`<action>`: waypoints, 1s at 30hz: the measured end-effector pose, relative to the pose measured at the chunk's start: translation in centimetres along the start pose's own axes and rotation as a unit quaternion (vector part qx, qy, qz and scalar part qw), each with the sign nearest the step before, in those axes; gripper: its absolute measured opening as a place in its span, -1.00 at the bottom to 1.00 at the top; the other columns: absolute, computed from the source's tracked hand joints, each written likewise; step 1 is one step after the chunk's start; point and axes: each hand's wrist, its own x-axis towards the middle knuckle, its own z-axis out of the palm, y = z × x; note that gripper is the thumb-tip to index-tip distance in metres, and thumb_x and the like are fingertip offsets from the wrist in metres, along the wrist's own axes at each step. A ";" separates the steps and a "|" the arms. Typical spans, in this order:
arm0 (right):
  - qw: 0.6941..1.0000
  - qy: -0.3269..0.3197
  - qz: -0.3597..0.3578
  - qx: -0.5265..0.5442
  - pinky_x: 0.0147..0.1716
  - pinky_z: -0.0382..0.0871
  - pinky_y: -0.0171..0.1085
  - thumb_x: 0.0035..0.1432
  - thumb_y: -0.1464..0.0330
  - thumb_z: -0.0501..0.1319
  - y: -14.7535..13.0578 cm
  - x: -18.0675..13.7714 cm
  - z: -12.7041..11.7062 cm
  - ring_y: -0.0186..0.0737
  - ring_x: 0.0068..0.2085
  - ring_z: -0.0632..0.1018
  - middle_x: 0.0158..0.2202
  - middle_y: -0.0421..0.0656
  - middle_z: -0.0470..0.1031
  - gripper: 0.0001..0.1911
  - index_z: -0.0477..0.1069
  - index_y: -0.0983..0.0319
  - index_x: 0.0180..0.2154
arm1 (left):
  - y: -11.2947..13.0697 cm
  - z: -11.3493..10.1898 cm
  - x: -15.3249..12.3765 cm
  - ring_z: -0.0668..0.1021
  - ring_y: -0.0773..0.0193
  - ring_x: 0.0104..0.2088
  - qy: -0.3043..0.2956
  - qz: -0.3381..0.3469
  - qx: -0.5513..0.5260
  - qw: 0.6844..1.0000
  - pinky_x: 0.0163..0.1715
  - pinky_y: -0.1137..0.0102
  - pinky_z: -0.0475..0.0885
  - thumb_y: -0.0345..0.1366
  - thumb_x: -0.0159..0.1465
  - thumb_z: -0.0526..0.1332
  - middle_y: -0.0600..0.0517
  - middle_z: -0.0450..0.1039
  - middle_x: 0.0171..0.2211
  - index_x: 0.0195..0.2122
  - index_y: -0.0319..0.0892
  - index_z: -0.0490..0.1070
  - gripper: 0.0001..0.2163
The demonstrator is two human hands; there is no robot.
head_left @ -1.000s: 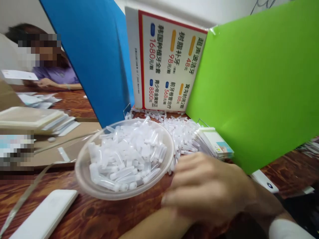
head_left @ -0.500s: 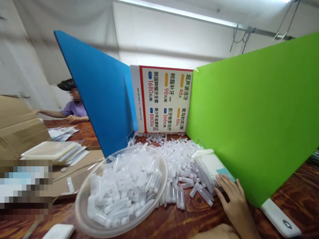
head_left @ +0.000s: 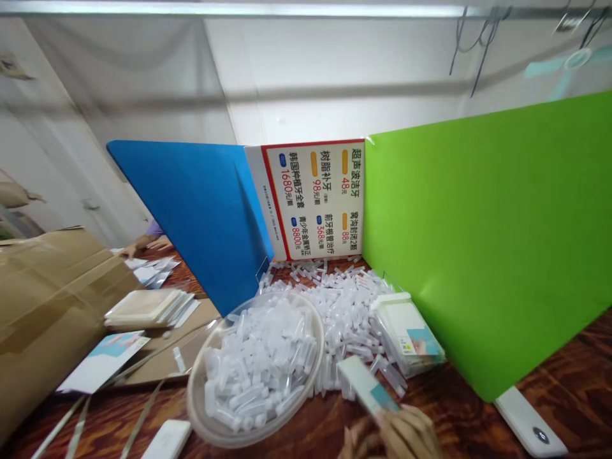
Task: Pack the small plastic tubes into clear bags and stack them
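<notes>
A flat white-and-teal packet (head_left: pixel 366 384) is tilted up over the tabletop, its lower end between my two hands. My right hand (head_left: pixel 412 433) is closed around that end. Beside it, my left hand (head_left: pixel 357 441) has its fingers curled against the packet's lower edge; part of this hand is cut off by the frame. A round translucent tub (head_left: pixel 196 408) heaped with small clear plastic tubes (head_left: pixel 268 357) stands to the left. More loose tubes (head_left: pixel 335 306) spread behind the packet. Right of them lies a stack of similar packets (head_left: pixel 404 328).
A blue panel (head_left: pixel 191 210), a price board (head_left: pixel 315 197) and a green panel (head_left: pixel 488 229) stand around the tubes. Cardboard boxes (head_left: pixel 57 299), stacked flat packs (head_left: pixel 143 306) and a white device (head_left: pixel 167 440) are left; another white device (head_left: pixel 530 421) lies right. A co-worker's hand (head_left: pixel 160 243) shows behind.
My right hand has left the packet stack and moved left and down, now holding one packet. My left hand has come into view beside it. The camera view has tilted upward.
</notes>
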 end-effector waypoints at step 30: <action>0.515 -0.130 0.624 0.572 -0.58 0.35 -0.37 0.10 0.09 0.41 0.0 4.2 4.8 -0.34 -0.57 0.48 -0.41 -0.23 0.51 -0.54 0.49 0.17 -0.04 | 3.4 -8.0 -5.0 0.42 0.35 -0.47 -0.007 -0.097 0.019 0.995 -0.44 0.51 0.27 0.08 0.14 0.42 0.08 0.44 -0.46 -0.26 -0.25 0.50 -0.56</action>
